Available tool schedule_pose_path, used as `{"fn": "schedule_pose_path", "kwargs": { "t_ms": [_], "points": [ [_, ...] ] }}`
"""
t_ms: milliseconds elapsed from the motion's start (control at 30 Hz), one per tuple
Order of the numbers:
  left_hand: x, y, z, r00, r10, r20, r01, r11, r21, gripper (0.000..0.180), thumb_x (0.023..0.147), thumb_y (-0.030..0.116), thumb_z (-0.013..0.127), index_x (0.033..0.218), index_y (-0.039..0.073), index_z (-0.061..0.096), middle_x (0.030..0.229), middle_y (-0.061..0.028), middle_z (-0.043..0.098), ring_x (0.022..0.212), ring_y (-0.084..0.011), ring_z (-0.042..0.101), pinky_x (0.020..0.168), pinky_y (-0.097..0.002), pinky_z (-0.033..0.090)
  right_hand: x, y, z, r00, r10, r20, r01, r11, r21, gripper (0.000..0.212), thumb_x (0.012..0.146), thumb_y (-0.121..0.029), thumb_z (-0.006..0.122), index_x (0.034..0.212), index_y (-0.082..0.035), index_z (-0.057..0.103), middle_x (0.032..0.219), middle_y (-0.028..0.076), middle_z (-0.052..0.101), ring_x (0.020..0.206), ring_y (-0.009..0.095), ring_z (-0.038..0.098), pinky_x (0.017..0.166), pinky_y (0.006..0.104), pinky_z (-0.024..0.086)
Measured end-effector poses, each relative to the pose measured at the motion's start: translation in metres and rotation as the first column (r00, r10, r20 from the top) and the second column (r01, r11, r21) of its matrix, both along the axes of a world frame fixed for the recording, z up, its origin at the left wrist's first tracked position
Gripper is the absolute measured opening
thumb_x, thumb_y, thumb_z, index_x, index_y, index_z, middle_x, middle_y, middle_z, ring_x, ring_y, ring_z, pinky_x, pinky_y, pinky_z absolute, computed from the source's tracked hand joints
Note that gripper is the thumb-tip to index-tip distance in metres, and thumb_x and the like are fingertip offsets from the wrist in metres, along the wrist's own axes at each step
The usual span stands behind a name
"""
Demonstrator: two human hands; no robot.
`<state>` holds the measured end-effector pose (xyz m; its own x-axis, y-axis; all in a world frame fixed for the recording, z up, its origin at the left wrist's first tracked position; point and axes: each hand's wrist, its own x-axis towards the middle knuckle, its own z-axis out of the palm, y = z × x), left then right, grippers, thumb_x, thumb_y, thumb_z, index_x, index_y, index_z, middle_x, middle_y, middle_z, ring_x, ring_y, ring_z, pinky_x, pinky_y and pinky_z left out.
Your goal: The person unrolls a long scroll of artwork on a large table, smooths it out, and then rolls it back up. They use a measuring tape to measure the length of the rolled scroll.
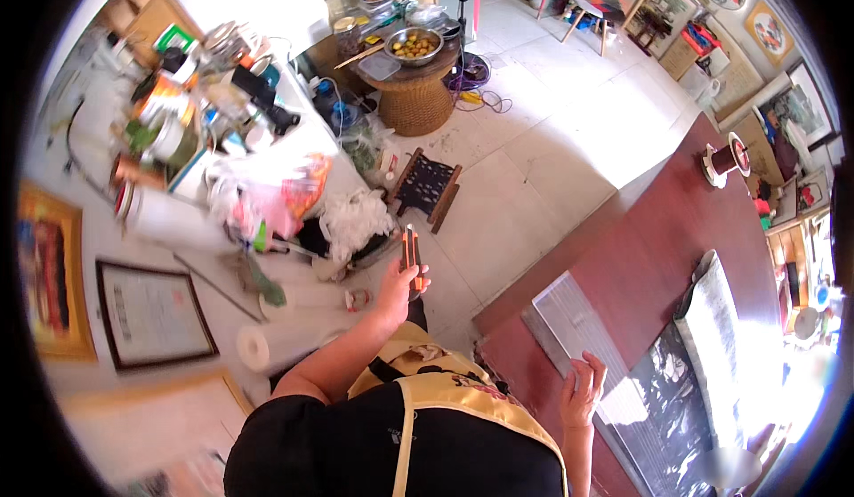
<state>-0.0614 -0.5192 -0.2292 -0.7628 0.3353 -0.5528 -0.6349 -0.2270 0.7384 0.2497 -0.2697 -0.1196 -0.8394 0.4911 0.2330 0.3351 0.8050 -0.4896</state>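
My left hand (pixel 400 294) is closed round an orange and black utility knife (pixel 411 255), which points up and away from me, out over the floor. Its blade end looks pale. On the right, my right hand (pixel 583 392) has its fingers apart and slightly bent. It lies over the edge of a long, clear ribbed strip (pixel 574 315) on the dark red table (pixel 614 239); whether it presses on the strip I cannot tell. Beside the strip is a dark sheet with a painted-looking pattern (pixel 672 381), its far side rolled up into a grey roll (pixel 712 337).
A spool-like object (pixel 728 161) stands at the table's far corner. To the left, a cluttered white counter (pixel 334 154) holds jars, bottles and plastic bags. On the floor are a small stool (pixel 425 187) and a woven round stand (pixel 416 105) bearing a metal bowl (pixel 431 38). Framed pictures (pixel 151 310) stand at left.
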Motion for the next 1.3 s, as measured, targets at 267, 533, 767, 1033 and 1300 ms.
{"fn": "schedule_pose_path", "kwargs": {
  "t_ms": [267, 533, 767, 1033, 1300],
  "points": [
    [-0.178, 0.013, 0.015, 0.962, -0.274, 0.018, 0.274, 0.962, -0.008, 0.031, 0.095, 0.01, 0.056, 0.123, 0.006, 0.044, 0.11, -0.0105, 0.064, 0.085, -0.021, 0.068, 0.073, -0.033, 0.055, -0.144, 0.002, -0.02, 0.986, -0.137, 0.099, 0.143, 0.988, -0.059, 0.017, 0.088, 0.002, 0.058, 0.103, -0.006, 0.061, 0.118, 0.018, 0.057, 0.095, 0.033, 0.062, 0.076, 0.0393, 0.055],
    [-0.285, 0.072, -0.018, 0.992, -0.019, 0.128, -0.016, 0.963, 0.271, 0.026, 0.098, 0.015, 0.063, 0.108, -0.001, 0.046, 0.107, -0.0134, 0.064, 0.093, -0.0255, 0.067, 0.089, -0.0404, 0.056, -0.2, 0.015, -0.03, 0.925, -0.366, 0.099, 0.373, 0.926, -0.059, 0.012, 0.09, -0.001, 0.056, 0.099, -0.007, 0.062, 0.11, 0.017, 0.059, 0.101, 0.036, 0.061, 0.08, 0.0444, 0.052],
    [-0.384, 0.168, -0.027, 0.97, -0.047, 0.239, 0.007, 0.986, 0.166, 0.02, 0.102, 0.031, 0.055, 0.107, 0.012, 0.051, 0.099, -0.0111, 0.064, 0.087, -0.0251, 0.065, 0.077, -0.036, 0.058, -0.266, 0.092, -0.05, 0.941, -0.296, 0.162, 0.322, 0.931, -0.169, 0.012, 0.087, 0.001, 0.058, 0.096, -0.006, 0.063, 0.104, 0.014, 0.063, 0.094, 0.033, 0.064, 0.077, 0.0419, 0.054],
    [-0.501, 0.34, -0.085, 0.957, 0.033, 0.289, -0.122, 0.947, 0.297, 0.004, 0.096, 0.0, 0.058, 0.098, 0.0, 0.054, 0.096, -0.0103, 0.061, 0.092, -0.0208, 0.062, 0.09, -0.0363, 0.057, -0.366, 0.262, -0.043, 0.966, -0.16, 0.202, 0.194, 0.968, -0.162, 0.014, 0.086, 0.003, 0.059, 0.095, -0.007, 0.065, 0.096, 0.012, 0.063, 0.083, 0.032, 0.065, 0.071, 0.0406, 0.055],
    [-0.61, 0.449, -0.14, 0.869, 0.301, 0.391, -0.433, 0.846, 0.312, 0.01, 0.097, 0.001, 0.058, 0.098, -0.008, 0.054, 0.099, -0.0146, 0.059, 0.096, -0.0263, 0.063, 0.099, -0.0392, 0.058, -0.414, 0.372, -0.024, 0.928, -0.118, 0.353, 0.176, 0.975, -0.134, 0.015, 0.085, 0.004, 0.06, 0.094, -0.007, 0.066, 0.092, 0.012, 0.063, 0.081, 0.028, 0.065, 0.065, 0.037, 0.054]
  ]
}}
